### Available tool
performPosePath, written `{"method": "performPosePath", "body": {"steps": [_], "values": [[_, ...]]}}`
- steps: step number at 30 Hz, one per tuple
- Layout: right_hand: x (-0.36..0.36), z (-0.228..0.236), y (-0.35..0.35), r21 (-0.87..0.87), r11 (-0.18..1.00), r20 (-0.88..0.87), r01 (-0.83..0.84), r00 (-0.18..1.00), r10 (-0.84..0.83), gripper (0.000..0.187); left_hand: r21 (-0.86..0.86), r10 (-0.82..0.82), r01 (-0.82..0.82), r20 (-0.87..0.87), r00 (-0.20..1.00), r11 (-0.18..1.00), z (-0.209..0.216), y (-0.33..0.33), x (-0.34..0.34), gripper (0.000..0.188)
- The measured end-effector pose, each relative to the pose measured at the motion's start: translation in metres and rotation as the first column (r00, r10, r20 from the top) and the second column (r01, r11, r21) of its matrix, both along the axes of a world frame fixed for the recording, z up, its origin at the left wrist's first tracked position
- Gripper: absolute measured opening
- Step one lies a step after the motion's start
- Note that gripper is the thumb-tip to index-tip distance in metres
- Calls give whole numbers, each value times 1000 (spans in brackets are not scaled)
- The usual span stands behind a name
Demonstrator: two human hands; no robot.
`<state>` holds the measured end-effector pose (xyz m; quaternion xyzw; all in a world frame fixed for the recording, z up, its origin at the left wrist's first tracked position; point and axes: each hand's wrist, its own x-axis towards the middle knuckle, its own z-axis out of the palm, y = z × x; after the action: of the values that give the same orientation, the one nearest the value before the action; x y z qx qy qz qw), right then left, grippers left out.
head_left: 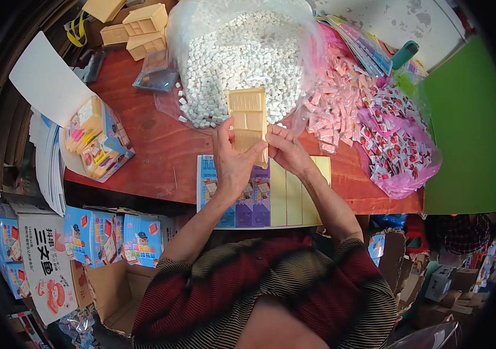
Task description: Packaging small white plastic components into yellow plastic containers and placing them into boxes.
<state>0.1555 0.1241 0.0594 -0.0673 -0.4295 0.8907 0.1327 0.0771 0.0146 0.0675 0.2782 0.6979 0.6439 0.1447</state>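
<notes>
A cream-coloured moulded plastic tray (246, 116) with several compartments is held upright lengthwise between my two hands. My left hand (233, 166) grips its left edge near the lower half, thumb lying across the front. On the right edge, the fingers of my right hand (287, 152) are closed around the tray. Just beyond it lies a big clear bag (173, 35) full of small white pieces (248, 55). Under my wrists rests a printed card sheet (297, 200), partly blue and purple, partly yellow.
Pink sachets (335, 99) and a pink bag (413, 174) of red-and-white sachets lie right. An open display box (111, 157) holding trays stands left, with stacked cream trays (143, 29) behind. Cartons (47, 256) and blue boxes (94, 235) sit below the red table's (172, 168) near edge.
</notes>
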Motion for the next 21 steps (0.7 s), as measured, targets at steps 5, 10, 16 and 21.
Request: {"method": "performPosePath", "body": {"steps": [5, 10, 16, 21], "values": [[2, -9, 3, -8, 1000, 17, -10, 1000, 10, 18, -91, 31, -49, -187, 982, 995, 12, -3, 6, 68], [4, -6, 3, -33, 998, -31, -62, 998, 61, 37, -14, 43, -47, -208, 977, 999, 11, -2, 7, 70], [7, 0, -1, -94, 991, -112, -90, 991, 80, 35, -25, 54, -65, -314, 948, 998, 18, -6, 10, 72], [9, 5, -3, -170, 985, -66, -41, 997, 30, 29, -24, 65, -86, -466, 882, 996, 20, -7, 10, 69]]}}
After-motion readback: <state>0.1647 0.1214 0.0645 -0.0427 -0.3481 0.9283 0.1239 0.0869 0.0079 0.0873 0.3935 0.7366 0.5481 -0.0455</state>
